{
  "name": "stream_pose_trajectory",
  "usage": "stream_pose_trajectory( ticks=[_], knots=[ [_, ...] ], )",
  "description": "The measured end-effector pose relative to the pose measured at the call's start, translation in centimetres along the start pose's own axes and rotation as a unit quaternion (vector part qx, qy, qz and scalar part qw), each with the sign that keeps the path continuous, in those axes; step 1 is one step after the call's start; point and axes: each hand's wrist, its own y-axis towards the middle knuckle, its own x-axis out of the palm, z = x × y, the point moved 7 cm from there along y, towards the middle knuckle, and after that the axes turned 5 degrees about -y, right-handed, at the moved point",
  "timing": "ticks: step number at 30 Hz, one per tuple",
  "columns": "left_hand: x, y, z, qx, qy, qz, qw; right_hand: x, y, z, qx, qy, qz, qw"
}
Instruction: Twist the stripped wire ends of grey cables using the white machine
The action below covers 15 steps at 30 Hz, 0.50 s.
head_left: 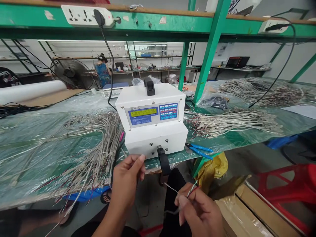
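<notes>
Wire [192,191] pinched in the right hand [199,212], lower right; left hand [127,179] curled beside the white bench machine [151,120], can't tell if it's holding anything. Loose ends could snag on that black lever [164,161].

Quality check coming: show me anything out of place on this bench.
The grey wire bundle left of the white benchtop machine overhangs the bench's front edge, its loose ends dangling toward the floor.
</notes>
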Motion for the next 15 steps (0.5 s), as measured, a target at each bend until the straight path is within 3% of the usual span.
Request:
stream_pose_trajectory(
  ticks=[1, 4, 7, 15],
  knots=[
    [0.2, 0.7, -1.0, -0.028, -0.001, 0.008, 1.0, 0.1, 0.3, 0.1, 0.003, -0.011, 0.005, 1.0],
    [2.6, 2.2, -3.3, -0.114, 0.022, -0.088, 0.989, 0.9, 1.2, 0.5, 0.01, -0.04, -0.005, 0.999],
    [4.3, 2.8, -4.2, -0.171, 0.022, -0.156, 0.972, 1.6, 1.9, 1.2, 0.019, -0.074, -0.021, 0.997],
    [5.0, 3.5, -3.7, -0.215, 0.003, -0.178, 0.96, 2.4, 3.0, 1.5, 0.031, -0.113, -0.035, 0.992]
  ],
)
